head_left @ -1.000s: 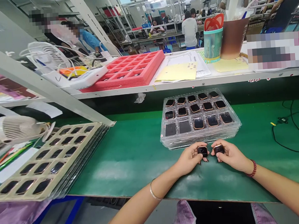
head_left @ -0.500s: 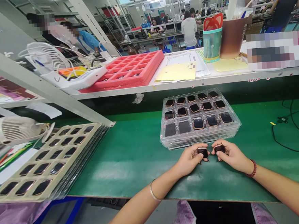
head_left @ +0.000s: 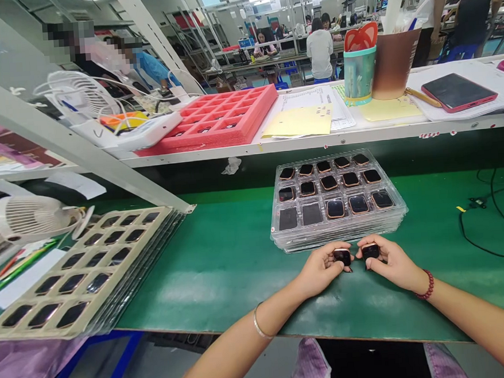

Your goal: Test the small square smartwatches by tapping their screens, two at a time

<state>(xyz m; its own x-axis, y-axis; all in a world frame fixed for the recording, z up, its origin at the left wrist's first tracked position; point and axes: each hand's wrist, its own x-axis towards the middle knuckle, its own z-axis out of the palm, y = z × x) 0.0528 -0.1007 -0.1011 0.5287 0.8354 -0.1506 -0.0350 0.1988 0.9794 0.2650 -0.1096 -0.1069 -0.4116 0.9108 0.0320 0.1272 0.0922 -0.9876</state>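
The fingers [head_left: 336, 268] of the left hand [head_left: 315, 275] pinch the left watch [head_left: 342, 256]; those of the right hand [head_left: 395, 265] pinch the right watch [head_left: 370, 250], near but apart. Each looks light, stiff and smooth-faced, likely slippery and scratchable, so the rims seem the safest hold. At 12 o'clock, just beyond the fingers, is the near edge of a clear tray [head_left: 342, 237], probably thin and flexible. Green tabletop [head_left: 223, 271] gives sideways room at 9 o'clock, up to a beige tray [head_left: 70, 272]; a cable [head_left: 477, 202] lies towards 2 o'clock.
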